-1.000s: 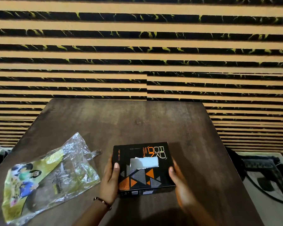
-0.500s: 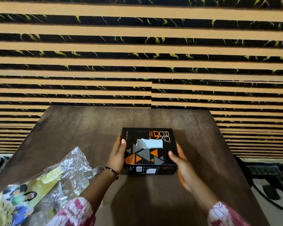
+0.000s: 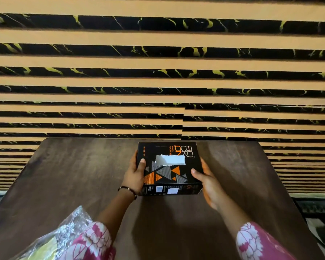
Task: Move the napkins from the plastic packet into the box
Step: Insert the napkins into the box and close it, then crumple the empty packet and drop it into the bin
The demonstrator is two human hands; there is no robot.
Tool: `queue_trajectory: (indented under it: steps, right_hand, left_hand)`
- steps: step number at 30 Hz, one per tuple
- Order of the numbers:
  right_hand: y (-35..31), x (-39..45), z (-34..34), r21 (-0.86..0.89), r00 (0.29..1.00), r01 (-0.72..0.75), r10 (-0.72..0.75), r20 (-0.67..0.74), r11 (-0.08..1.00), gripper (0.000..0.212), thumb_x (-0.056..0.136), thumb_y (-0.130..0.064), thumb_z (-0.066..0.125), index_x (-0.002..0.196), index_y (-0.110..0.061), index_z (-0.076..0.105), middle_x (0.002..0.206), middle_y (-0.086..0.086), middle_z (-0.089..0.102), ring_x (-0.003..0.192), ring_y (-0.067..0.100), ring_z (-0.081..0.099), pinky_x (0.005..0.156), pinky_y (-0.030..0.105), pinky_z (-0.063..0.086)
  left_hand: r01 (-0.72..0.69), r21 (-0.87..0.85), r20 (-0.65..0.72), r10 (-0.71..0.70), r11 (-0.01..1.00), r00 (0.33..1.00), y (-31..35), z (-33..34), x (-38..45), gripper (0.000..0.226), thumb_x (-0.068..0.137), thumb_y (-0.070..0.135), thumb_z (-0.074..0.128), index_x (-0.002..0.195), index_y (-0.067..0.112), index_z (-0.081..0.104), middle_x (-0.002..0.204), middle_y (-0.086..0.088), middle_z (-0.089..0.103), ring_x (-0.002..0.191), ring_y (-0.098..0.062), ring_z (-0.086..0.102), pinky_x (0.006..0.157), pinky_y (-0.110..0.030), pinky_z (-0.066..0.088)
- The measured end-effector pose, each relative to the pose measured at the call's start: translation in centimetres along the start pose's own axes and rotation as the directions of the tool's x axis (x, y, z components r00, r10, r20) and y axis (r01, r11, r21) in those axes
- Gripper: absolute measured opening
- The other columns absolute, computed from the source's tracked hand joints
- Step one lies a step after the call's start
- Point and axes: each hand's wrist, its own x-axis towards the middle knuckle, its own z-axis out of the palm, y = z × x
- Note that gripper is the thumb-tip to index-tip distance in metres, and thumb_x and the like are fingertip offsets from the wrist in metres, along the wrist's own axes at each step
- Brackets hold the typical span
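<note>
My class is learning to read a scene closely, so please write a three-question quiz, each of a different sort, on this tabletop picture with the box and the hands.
1. True or false: both hands grip the box.
2. What shows in the slot on the box's top? A) white napkin B) a spoon C) nothing
3. Fill in: the plastic packet lies near the person's ____ sleeve.

Key
1. True: the left hand and the right hand clasp its two sides, thumbs on top.
2. A: white napkin.
3. Left.
</note>
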Motion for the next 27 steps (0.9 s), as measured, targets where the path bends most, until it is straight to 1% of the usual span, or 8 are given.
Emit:
queue_trajectory:
  steps: [2,6,8,12,16,22,24,27]
  right_hand:
    - [-0.4,1.2,0.4,0.024,1.0,-0.001,0.001,-0.018,1.0,0.062,0.09,-0.008,0.053,0.143,-0.031,0.03,0.134,0.005,0.056,0.123,0.024,0.052,0.105,0.044,0.04]
    - [-1.5,3.3,1.6,0.127,0.999,-0.01,0.016,-0.049,0.992,0.054,0.09,-0.004,0.051,0.136,-0.03,0.04,0.122,0.007,0.063,0.109,0.027,0.061,0.077,0.036,0.051]
    - [-2.1,4.3,2.0,0.16,0.996,-0.01,0.023,-0.082,0.987,0.053,0.089,-0.002,0.051,0.135,-0.029,0.044,0.12,0.008,0.065,0.106,0.029,0.062,0.076,0.038,0.052]
    - [-3.2,5.7,2.4,0.215,0.993,-0.043,0.064,-0.095,0.976,0.05,0.087,0.001,0.051,0.128,-0.027,0.049,0.113,0.009,0.066,0.1,0.031,0.063,0.077,0.042,0.053]
    - [-3.9,6.3,2.7,0.226,0.988,-0.064,0.093,-0.122,0.972,0.049,0.087,0.002,0.052,0.126,-0.028,0.05,0.11,0.01,0.066,0.098,0.031,0.063,0.072,0.04,0.052]
    - [-4.5,6.0,4.0,0.045,0.942,-0.038,0.051,-0.333,0.998,0.043,0.086,-0.01,0.062,0.126,-0.022,0.051,0.116,0.009,0.065,0.1,0.028,0.063,0.086,0.046,0.054]
    - [-3.7,4.1,4.2,-0.086,0.903,0.041,-0.074,-0.422,0.995,0.052,0.084,-0.016,0.065,0.131,-0.021,0.045,0.124,0.008,0.061,0.107,0.025,0.061,0.093,0.045,0.051]
    - [-1.2,-0.9,4.6,-0.312,0.875,0.153,-0.276,-0.399,0.938,0.046,0.086,-0.026,0.061,0.13,-0.027,0.045,0.128,0.002,0.058,0.115,0.018,0.056,0.098,0.041,0.048]
  left_hand:
    - [0.011,-0.002,-0.003,-0.011,1.0,1.0,0.5,-0.1,1.3,0.046,0.096,0.033,0.042,0.14,0.033,0.029,0.124,-0.011,0.059,0.103,-0.03,0.062,0.091,-0.053,0.05]
    - [-0.026,0.04,-0.054,0.028,0.999,0.998,1.3,-0.1,3.7,0.049,0.096,0.031,0.042,0.142,0.024,0.027,0.136,-0.011,0.051,0.115,-0.027,0.055,0.1,-0.049,0.044]
    - [-0.037,0.101,-0.095,0.046,0.994,0.994,1.8,-0.1,4.7,0.045,0.098,0.028,0.039,0.141,0.019,0.031,0.133,-0.011,0.053,0.113,-0.026,0.056,0.098,-0.045,0.045]
    - [0.003,0.15,-0.102,0.012,0.989,0.995,2.8,0.0,6.2,0.041,0.098,0.032,0.037,0.137,0.019,0.036,0.114,-0.007,0.06,0.094,-0.024,0.06,0.081,-0.037,0.051]
    - [-0.008,0.189,-0.098,0.027,0.982,0.995,3.1,-0.1,7.5,0.037,0.098,0.033,0.036,0.133,0.02,0.039,0.11,-0.01,0.061,0.092,-0.028,0.062,0.082,-0.042,0.053]
    - [0.011,0.389,-0.171,0.061,0.921,0.983,4.2,0.2,7.1,0.041,0.098,0.036,0.035,0.126,0.007,0.043,0.12,-0.02,0.059,0.107,-0.037,0.056,0.085,-0.039,0.044]
    - [-0.028,0.409,-0.199,0.119,0.912,0.973,4.3,-0.4,5.5,0.047,0.097,0.036,0.037,0.132,0.005,0.039,0.134,-0.021,0.05,0.119,-0.036,0.049,0.096,-0.042,0.041]
    - [-0.151,0.383,-0.217,0.248,0.911,0.944,3.9,-2.5,-0.3,0.05,0.095,0.035,0.042,0.138,0.011,0.036,0.143,-0.012,0.042,0.129,-0.026,0.042,0.104,-0.038,0.035]
